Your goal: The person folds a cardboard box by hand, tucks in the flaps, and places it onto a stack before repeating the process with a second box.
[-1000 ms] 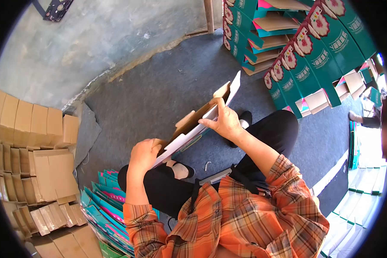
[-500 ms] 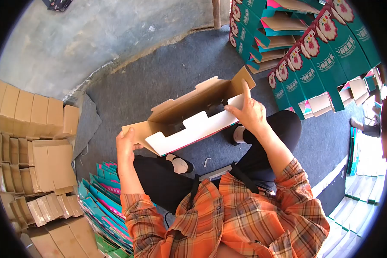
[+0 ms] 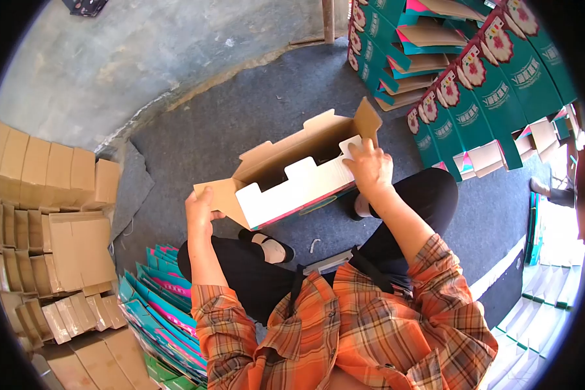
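Observation:
An open cardboard box [image 3: 305,193], brown inside with a white notched front flap and a green edge below it, is held above the floor between my knees. My left hand [image 3: 203,209] grips the brown flap at the box's left end. My right hand [image 3: 370,170] is closed on the white flap near the right end, its fingers over the edge. The brown end flap at the right stands raised behind my right hand. The box's interior is dark.
Green printed boxes [image 3: 494,94] are stacked at the upper right. Brown cartons [image 3: 78,250] stand in piles at the left. Flat teal and pink cardboard [image 3: 162,312] lies beside my left leg. A grey wall [image 3: 143,58] rises behind. Another person's foot [image 3: 539,187] shows at the right.
The box has turned slightly and its left end has moved right with my left hand. My right hand has shifted from the right end flap down onto the white front flap.

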The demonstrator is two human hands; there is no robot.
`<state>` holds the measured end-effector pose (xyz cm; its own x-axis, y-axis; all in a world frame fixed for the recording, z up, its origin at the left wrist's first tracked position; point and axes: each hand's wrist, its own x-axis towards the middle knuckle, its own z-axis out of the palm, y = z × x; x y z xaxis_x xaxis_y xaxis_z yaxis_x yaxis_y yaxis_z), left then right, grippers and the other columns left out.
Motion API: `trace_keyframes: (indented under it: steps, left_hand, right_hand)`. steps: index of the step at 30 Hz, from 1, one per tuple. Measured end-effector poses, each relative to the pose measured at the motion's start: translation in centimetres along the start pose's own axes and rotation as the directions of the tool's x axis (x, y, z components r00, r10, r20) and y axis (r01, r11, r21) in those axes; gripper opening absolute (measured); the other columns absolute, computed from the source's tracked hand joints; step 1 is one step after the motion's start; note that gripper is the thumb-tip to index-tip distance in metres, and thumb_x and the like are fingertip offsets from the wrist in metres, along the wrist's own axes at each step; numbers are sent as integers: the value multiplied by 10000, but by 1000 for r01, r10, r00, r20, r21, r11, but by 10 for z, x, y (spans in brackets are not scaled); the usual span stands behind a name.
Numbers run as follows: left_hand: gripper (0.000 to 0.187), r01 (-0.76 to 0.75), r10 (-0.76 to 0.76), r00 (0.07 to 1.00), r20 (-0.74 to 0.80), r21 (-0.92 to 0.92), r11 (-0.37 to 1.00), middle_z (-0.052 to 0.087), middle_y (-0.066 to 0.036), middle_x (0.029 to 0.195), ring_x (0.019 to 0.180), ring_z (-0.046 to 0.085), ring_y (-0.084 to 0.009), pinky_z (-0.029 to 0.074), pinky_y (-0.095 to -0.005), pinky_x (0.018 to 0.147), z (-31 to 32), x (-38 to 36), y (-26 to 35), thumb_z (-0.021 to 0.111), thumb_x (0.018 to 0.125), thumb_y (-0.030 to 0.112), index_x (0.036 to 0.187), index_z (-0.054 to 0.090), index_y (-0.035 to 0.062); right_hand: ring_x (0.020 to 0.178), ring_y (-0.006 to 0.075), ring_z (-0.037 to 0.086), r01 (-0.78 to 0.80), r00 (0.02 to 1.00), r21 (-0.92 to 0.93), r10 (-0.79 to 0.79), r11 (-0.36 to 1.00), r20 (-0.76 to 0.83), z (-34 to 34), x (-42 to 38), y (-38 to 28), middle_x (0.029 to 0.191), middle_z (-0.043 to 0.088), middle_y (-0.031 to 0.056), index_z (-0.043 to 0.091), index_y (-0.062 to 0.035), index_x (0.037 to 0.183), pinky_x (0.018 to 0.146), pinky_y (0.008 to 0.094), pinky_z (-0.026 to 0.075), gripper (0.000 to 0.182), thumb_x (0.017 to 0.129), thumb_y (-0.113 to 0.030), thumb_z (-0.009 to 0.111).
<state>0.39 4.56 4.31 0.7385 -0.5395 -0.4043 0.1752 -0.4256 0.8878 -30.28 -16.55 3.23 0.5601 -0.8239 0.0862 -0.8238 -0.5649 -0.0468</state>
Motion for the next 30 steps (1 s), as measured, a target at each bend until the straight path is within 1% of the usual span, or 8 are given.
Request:
trace_keyframes:
  steps: [3,10,14,16,21,24,28,30]
  left_hand:
    - [275,0,0,1000,5,-6,1000,672,-109,935,688,659,-178,517,-275,474,4,3,1,505,966,236,1097,595,12]
    - [336,-111,113,993,-31,62,992,664,-95,942,658,642,-140,490,-255,444,18,-7,8,479,978,182,1258,545,7]
    - [458,-231,227,972,53,107,967,635,-70,1033,665,614,-120,478,-229,485,33,-25,18,550,947,220,1374,480,69]
    - [528,-446,427,895,130,303,842,515,-111,1261,945,587,-157,497,-290,761,44,-27,9,617,897,261,1384,487,103]
    - [441,-586,537,794,285,592,553,540,-130,1228,1077,568,-300,479,-397,886,79,-24,-13,674,839,192,1260,593,88]
    - [438,-477,503,839,206,725,498,534,-111,1261,1133,544,-308,478,-417,900,91,-33,-15,696,806,144,1233,610,101]
    - [518,-452,451,870,198,684,573,524,-112,1290,1146,540,-321,478,-427,911,87,-21,-24,714,782,114,1279,568,124]
    - [609,-405,434,890,141,681,610,538,-118,1277,1147,546,-326,479,-429,917,89,-21,-21,710,783,105,1350,489,131]
  right_hand:
    - [877,267,673,17,992,-74,-8,997,124,5,5,-12,1166,536,99,588,-159,1214,707,402,569,381,834,-161,612]
    - [1151,300,565,409,897,-126,-424,904,-127,10,20,-18,1477,336,163,451,-173,1392,786,392,546,611,806,-45,566]
    - [1203,302,511,391,918,-52,-385,919,98,10,30,-16,1587,157,139,397,-236,1446,792,436,520,645,836,-96,555]
    - [1199,302,519,387,917,4,-385,922,106,8,33,-14,1585,168,130,393,-230,1447,799,437,521,658,827,-78,552]
    - [1176,296,534,388,920,44,-390,921,46,14,34,-12,1573,207,124,419,-189,1426,811,438,521,652,806,-25,541]
    - [1169,277,538,413,911,82,-411,907,-40,6,26,-6,1524,313,131,498,-156,1354,817,437,517,580,795,-8,542]
    - [1002,234,625,591,795,341,-459,731,-396,-23,21,11,1074,656,117,669,-79,1050,794,370,518,327,768,36,550]
    - [871,216,652,407,911,757,-167,511,-377,-41,23,23,911,674,101,677,-46,976,762,321,516,259,783,60,540]
